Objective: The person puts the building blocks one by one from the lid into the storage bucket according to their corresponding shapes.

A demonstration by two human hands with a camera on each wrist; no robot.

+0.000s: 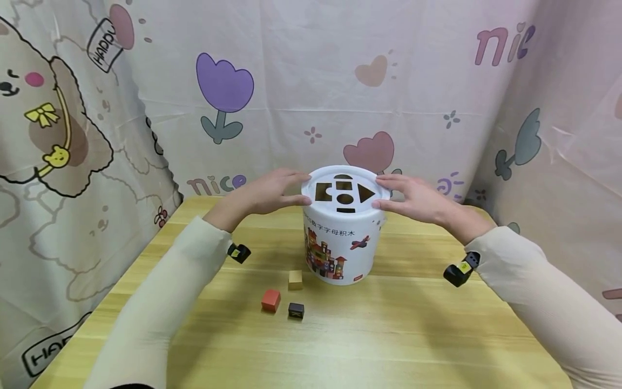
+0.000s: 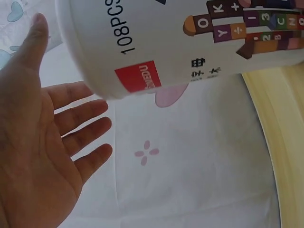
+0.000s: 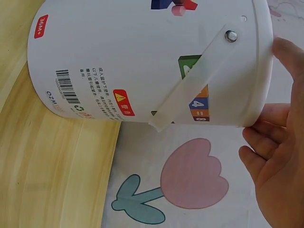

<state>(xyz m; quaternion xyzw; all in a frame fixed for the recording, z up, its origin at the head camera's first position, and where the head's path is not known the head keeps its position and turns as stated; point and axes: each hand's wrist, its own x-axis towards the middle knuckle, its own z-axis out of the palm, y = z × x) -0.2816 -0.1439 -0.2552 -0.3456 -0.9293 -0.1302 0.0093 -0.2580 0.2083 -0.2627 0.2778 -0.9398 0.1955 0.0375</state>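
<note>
A white lidded bucket (image 1: 338, 251) of building blocks stands upright on the table, printed with a block castle and lettering. Its white lid (image 1: 357, 208) has several shaped cut-outs, among them a triangle and an oval. My left hand (image 1: 274, 192) touches the lid's left rim, thumb toward me and fingers farther back. On the opposite rim rests my right hand (image 1: 413, 199), its thumb and fingers spread along the edge. Straight, parted fingers (image 2: 88, 135) show in the left wrist view. In the right wrist view, fingertips (image 3: 273, 114) meet the lid's edge.
In front of the bucket lie a natural wood block (image 1: 295, 280), a red block (image 1: 270, 300) and a dark block (image 1: 296, 310). A translucent handle (image 3: 192, 78) hangs on the bucket's side. Patterned curtains (image 1: 301, 65) border the wooden table (image 1: 369, 335) at the back and sides.
</note>
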